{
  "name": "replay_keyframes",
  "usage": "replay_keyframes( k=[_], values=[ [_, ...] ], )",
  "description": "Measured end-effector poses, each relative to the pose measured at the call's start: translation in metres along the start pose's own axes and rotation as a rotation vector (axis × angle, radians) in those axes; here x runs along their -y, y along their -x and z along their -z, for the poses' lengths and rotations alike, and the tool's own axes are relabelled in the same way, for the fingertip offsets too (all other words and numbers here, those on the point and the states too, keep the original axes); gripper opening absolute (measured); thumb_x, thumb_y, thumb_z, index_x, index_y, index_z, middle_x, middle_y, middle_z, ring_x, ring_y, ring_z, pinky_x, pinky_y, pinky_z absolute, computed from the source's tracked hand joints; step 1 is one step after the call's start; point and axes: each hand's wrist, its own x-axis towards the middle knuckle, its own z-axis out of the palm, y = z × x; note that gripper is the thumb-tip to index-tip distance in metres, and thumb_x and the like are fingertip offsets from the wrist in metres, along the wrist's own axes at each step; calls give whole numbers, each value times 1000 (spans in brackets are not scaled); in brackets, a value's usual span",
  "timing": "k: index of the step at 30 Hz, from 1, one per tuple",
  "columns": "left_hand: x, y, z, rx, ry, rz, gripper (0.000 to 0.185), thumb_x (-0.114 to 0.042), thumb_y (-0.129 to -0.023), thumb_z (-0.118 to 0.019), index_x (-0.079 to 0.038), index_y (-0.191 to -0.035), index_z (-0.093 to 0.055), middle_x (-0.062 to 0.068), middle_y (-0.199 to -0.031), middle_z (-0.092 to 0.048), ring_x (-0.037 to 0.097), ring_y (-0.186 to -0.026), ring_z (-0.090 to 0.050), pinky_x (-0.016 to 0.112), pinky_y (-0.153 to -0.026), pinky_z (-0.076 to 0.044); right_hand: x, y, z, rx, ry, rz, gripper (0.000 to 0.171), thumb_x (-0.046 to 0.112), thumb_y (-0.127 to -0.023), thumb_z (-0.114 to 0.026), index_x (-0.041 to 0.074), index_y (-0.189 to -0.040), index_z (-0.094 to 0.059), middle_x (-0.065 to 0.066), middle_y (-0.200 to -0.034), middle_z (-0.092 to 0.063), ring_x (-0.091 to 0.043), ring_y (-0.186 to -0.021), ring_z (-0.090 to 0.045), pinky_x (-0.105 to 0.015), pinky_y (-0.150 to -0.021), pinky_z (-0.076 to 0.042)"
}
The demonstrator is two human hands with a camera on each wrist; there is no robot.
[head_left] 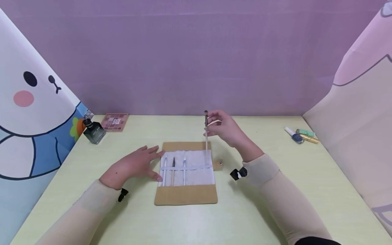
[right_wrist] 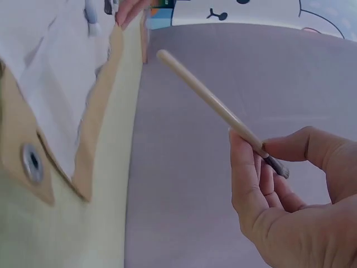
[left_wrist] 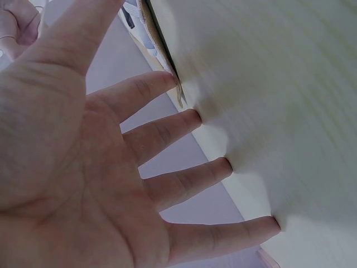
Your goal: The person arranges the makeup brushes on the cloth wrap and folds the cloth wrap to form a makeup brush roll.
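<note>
My right hand pinches a slim makeup brush near its dark bristle end. In the head view the brush stands upright with its pale handle pointing down over the right part of an unrolled brush roll. The roll is tan with a white inner lining, and an elastic band crosses it. Several brushes, among them a dark-tipped brush, sit under the band on the left half. My left hand is spread at the roll's left edge, its fingertips down on the table beside it.
A snap tab sticks out from the roll's right side. At the back left stand a dark glass bottle and a flat pink palette. Several small tubes, including a green tube, lie at the right. A purple backdrop rises behind the table.
</note>
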Motion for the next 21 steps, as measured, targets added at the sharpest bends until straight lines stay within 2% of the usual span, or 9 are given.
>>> replay_keyframes(
  k=[6, 13, 21],
  values=[
    [1, 0, -1, 1, 4, -2, 111, -62, -75, -90, -16, -165, -43, 24, -174, -33, 64, -154, -31, 76, -120, -39, -7, -6, -13, 2, -22, -23, 44, -13, -95, -63, -4, -134, -44, -14, -119, -56, -35, -105, -68, -38, -87, -69],
    [2, 0, -1, -1, -1, -6, 112, -63, -75, -89, -16, -165, -42, 24, -174, -33, 64, -154, -31, 76, -120, -39, -20, -10, -26, 19, -38, -32, 42, -15, -93, -63, 0, -126, -41, -10, -113, -52, -22, -95, -65, -43, -91, -68],
    [2, -1, -1, -2, -2, -7, 112, -63, -75, -89, -16, -165, -42, 25, -174, -33, 64, -154, -31, 76, -120, -39, -32, -15, -39, 38, -27, -53, 41, -14, -93, -64, 0, -123, -41, -10, -110, -52, -21, -89, -65, -42, -88, -69]
  ],
)
